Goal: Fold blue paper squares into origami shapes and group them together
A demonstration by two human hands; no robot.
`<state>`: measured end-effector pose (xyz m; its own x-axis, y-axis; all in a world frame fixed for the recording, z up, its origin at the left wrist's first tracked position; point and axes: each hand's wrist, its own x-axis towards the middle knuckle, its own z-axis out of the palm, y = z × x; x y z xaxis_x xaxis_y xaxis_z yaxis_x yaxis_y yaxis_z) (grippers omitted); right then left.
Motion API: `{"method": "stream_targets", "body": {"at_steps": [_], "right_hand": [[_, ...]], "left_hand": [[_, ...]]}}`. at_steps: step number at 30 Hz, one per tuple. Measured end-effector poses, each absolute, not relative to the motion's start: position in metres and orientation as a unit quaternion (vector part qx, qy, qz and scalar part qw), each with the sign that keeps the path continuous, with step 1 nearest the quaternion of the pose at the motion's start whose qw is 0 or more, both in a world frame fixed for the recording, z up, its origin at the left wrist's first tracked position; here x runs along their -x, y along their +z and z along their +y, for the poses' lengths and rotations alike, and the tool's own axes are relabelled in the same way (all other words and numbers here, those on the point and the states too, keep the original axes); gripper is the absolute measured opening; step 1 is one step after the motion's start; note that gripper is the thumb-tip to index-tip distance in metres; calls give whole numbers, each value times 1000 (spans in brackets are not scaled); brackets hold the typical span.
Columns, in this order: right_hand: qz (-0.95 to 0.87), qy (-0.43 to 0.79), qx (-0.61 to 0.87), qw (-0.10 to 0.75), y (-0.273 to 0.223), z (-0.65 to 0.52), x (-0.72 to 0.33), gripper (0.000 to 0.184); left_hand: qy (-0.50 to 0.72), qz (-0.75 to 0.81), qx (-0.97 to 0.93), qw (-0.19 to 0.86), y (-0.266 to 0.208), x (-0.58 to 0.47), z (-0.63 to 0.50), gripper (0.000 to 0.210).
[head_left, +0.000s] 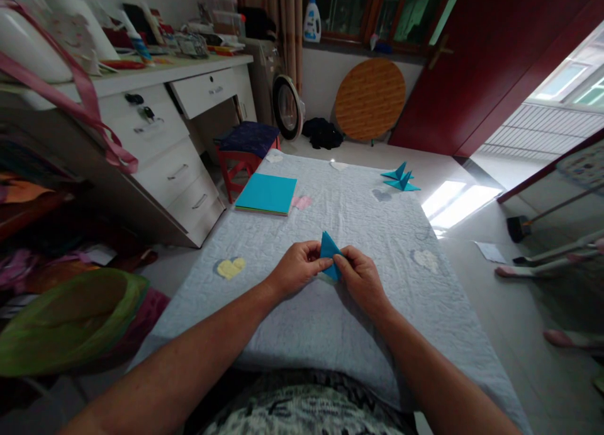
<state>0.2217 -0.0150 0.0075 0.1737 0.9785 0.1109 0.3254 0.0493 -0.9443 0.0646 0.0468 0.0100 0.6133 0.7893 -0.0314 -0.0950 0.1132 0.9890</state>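
Blue, pointed, folded paper (327, 243) shows just below the frame's centre; from my remote seat I see the left hand (302, 262) and right hand (362, 276) pinching it over pale, heart-patterned quilted cloth (363, 224).

Left of the washing machine (262, 67) you see a white desk (153, 142); right of it, a round wooden board (370, 99).
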Motion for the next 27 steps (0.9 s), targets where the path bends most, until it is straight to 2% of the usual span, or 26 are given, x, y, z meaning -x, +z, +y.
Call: {"method": "stream_targets", "body": {"at_steps": [4,13,20,27], "right_hand": [[-530,347,601,487,7,-14,-223,25],[-526,429,545,492,5,-11,-228,26],[-520,438,553,482,-2,-5,-237,31],[-523,433,547,490,0,-6,-238,29]], "left_hand": [[288,284,-602,689,12,-66,49,24],[263,273,-725,576,31,-72,64,19],[274,283,-726,563,10,-69,66,23],[294,280,-715,568,9,-66,63,22]]}}
